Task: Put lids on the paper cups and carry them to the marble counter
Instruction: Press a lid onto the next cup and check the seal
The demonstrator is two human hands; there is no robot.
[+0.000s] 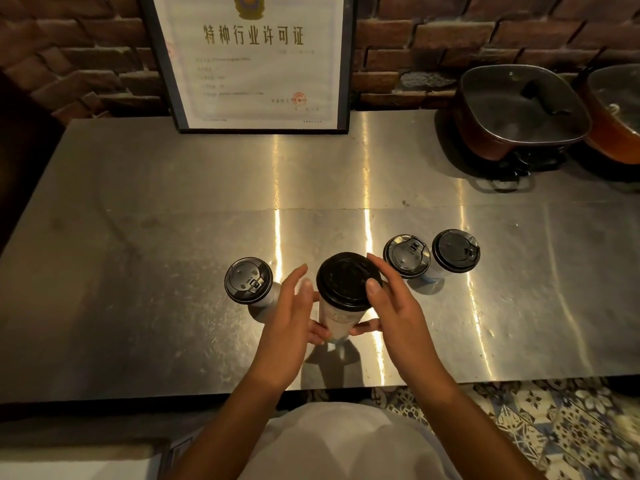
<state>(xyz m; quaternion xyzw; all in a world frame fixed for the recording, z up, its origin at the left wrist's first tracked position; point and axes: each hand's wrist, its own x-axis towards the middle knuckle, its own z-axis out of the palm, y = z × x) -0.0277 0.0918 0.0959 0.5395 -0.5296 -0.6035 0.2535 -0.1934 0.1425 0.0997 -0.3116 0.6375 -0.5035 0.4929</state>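
Four white paper cups with black lids are on the steel table (173, 209). The middle cup (337, 318) sits between my hands, and its black lid (344, 280) lies on top. My left hand (291, 320) holds the cup's lower wall from the left, fingers curled under it and thumb raised. My right hand (394, 306) pinches the lid's rim, thumb on the near edge and a finger over the far edge. A lidded cup (247, 280) stands just left of my left hand. Two more lidded cups (407, 256) (455, 251) stand to the right.
A framed certificate (249, 60) leans against the brick wall at the back. Two electric pots with glass lids (519, 109) (616, 112) occupy the back right. The table's front edge runs just below my wrists, with patterned floor tiles (554, 427) beyond it.
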